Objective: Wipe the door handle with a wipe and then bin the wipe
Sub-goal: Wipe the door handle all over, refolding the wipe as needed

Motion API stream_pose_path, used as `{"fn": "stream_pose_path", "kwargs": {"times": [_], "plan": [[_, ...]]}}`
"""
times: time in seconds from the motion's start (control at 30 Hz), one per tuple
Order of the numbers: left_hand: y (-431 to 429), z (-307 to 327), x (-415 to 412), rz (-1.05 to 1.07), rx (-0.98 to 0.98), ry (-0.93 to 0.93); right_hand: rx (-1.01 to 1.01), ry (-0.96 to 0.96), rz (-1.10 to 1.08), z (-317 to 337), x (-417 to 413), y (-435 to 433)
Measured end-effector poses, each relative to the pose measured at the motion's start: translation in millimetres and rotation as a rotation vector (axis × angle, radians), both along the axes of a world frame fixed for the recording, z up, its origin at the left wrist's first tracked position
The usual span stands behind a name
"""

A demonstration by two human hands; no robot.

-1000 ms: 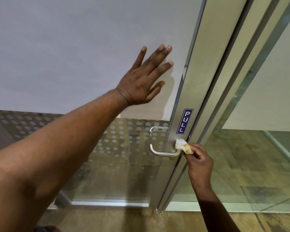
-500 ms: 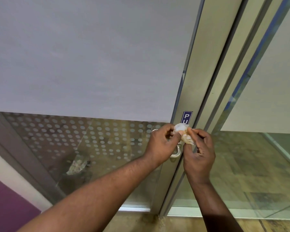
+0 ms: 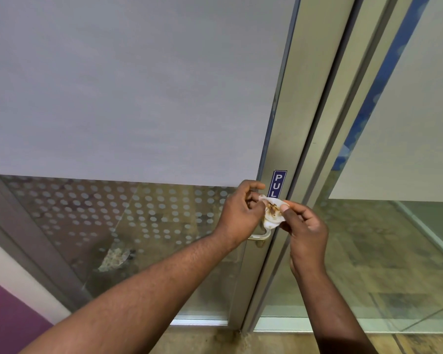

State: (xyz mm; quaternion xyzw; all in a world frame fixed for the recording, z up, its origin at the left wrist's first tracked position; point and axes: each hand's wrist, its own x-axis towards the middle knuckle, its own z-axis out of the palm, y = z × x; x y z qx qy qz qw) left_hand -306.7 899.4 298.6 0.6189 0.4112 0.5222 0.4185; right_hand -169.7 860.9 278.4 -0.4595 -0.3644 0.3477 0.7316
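A small white wipe with a brown stain in its middle is stretched between my two hands in front of the door. My left hand pinches its left edge and my right hand pinches its right edge. Just below the wipe, only the lower bend of the silver door handle shows; the rest is hidden behind my hands. The handle sits on the metal door frame, under a blue PULL sign.
The glass door has a frosted upper panel and a dotted band lower down. A second glass pane stands to the right. A purple wall is at the lower left. No bin is in view.
My left hand came down off the door glass and joined my right hand at the wipe. The wipe left the handle and is now spread open, showing its stain.
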Motion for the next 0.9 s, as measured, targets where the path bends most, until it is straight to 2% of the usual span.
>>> {"fn": "stream_pose_path", "kwargs": {"times": [0.1, 0.17, 0.23, 0.3, 0.4, 0.5, 0.6, 0.7, 0.9], "plan": [[0.0, -6.0, -3.1, 0.129, 0.144, 0.116, -0.047, 0.115, 0.028, 1.7, 1.1, 0.1], [-1.1, -11.5, -6.5, 0.100, 0.270, 0.201, -0.064, 0.154, 0.035, 3.6, 1.1, 0.0], [-4.5, -14.9, -8.1, -0.015, 0.268, 0.276, -0.086, 0.172, 0.056, 5.7, 0.9, -0.3], [-7.1, -16.1, -6.0, -0.078, 0.180, 0.305, -0.114, 0.193, 0.084, 8.1, 0.0, -1.3], [-5.3, -13.4, -3.3, -0.047, 0.025, 0.135, -0.114, 0.273, 0.155, 10.0, 0.4, -2.6], [-1.8, -11.0, -6.7, -0.058, -0.036, 0.034, -0.125, 0.293, 0.166, 8.7, 2.8, -3.3], [-8.4, -11.4, -6.5, -0.176, -0.050, 0.101, -0.170, 0.225, 0.085, 6.7, 2.1, -2.8], [-9.5, -17.7, -1.0, -0.153, -0.014, 0.183, -0.158, 0.194, 0.093, 5.0, 0.1, -2.7], [-5.0, -10.0, -3.4, -0.100, -0.097, 0.026, -0.070, 0.235, 0.240, 1.5, 5.0, -5.1]]}}
